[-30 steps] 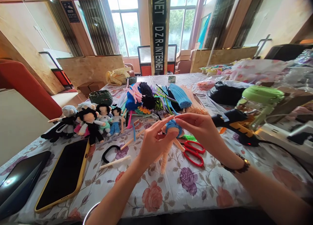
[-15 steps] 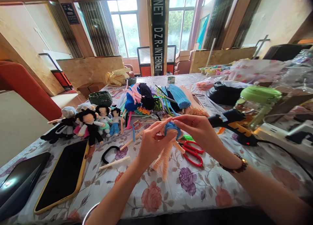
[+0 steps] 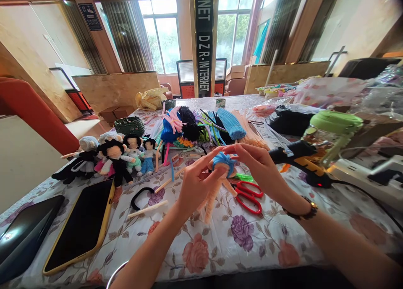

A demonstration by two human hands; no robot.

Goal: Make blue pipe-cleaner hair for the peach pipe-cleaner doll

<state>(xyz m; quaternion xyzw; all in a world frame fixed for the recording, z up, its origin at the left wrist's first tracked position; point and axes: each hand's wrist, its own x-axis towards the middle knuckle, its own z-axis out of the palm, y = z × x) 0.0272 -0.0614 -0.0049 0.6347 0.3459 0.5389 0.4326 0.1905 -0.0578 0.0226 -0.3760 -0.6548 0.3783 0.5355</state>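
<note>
My left hand [image 3: 197, 184] grips a blue-haired doll [image 3: 229, 165] above the floral tablecloth [image 3: 220, 253], near red-handled scissors [image 3: 244, 192]; my right hand [image 3: 261, 167] curves at its hair [image 3: 223, 157]; whether it pinches a strand, I cannot tell.

Blue hair [image 3: 224, 159] less covered by right hand [image 3: 260, 167]
</note>
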